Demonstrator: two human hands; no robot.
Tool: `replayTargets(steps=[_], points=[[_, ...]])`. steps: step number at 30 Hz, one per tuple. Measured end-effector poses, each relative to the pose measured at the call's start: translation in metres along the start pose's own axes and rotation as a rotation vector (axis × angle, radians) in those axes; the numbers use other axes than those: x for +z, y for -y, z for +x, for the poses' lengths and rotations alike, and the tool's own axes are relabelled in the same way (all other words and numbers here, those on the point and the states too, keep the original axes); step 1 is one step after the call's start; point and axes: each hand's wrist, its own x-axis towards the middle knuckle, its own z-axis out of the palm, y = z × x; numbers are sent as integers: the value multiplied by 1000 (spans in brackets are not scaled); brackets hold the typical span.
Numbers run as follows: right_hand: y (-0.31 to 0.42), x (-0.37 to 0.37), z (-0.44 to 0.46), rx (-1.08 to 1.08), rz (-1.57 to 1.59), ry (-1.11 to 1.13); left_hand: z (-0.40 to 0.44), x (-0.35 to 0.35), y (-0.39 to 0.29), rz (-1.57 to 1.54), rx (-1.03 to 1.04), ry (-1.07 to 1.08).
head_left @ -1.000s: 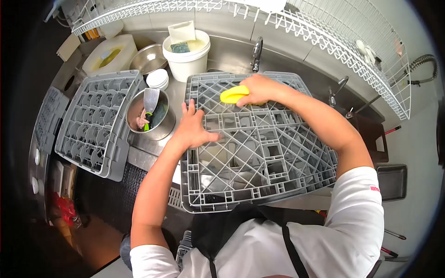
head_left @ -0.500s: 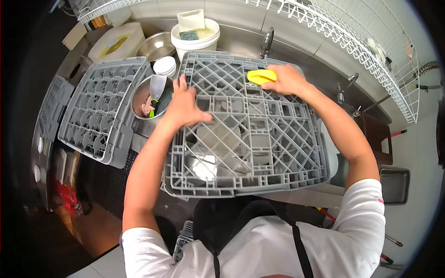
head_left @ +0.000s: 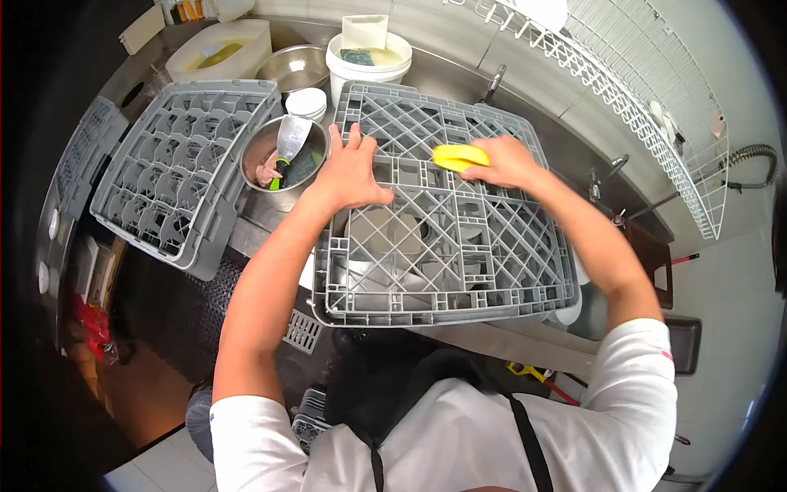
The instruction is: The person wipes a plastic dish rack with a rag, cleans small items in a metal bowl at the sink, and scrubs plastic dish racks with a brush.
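Observation:
A large grey plastic rack (head_left: 469,209) with a lattice surface lies in front of me over the sink area. My right hand (head_left: 502,161) grips a yellow scrubber (head_left: 459,157) against the upper middle of the lattice. On the rack's left part rests my left hand (head_left: 351,170), fingers spread, thumb pointing right, with nothing held in it. Through the lattice some dishes show, too blurred to name. Just left of my left hand stands a steel pot (head_left: 261,141) with a scraper (head_left: 292,139) in it.
Another grey rack (head_left: 168,156) with round compartments stands at the left. Behind are white lids (head_left: 306,102), a steel bowl (head_left: 293,69), a white bucket (head_left: 370,72) and a pale tub (head_left: 220,51). Taps (head_left: 494,82) line the wall under a wire shelf (head_left: 615,90).
The yellow scrubber has moved right with my right hand over the last second. The rack shifted and tilted while my left hand stayed at its left side. The camera view has also shifted.

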Motion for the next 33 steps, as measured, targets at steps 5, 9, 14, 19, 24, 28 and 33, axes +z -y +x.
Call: replayTargets(steps=[5,9,14,19,24,28,33], points=[[49,-1,45,-200,-53,30,-7,-7,-9,21,-10,39],[-20,-28,1,2,-125,172,-5,-14,-4,20,-8,37],[32,-3,29,40,-31,97,-5,-8,-8,12,-11,93],[17,-7,66,123,38,163,0,-7,-5,9,-29,117],[33,-10,44,140,-71,174,-5,-14,-15,-33,-74,88],[22,-10,51,236,-63,183,-11,-17,-18,-82,-95,128],[0,4,95,311,-250,-31,-15,-17,-23,-110,-112,129]])
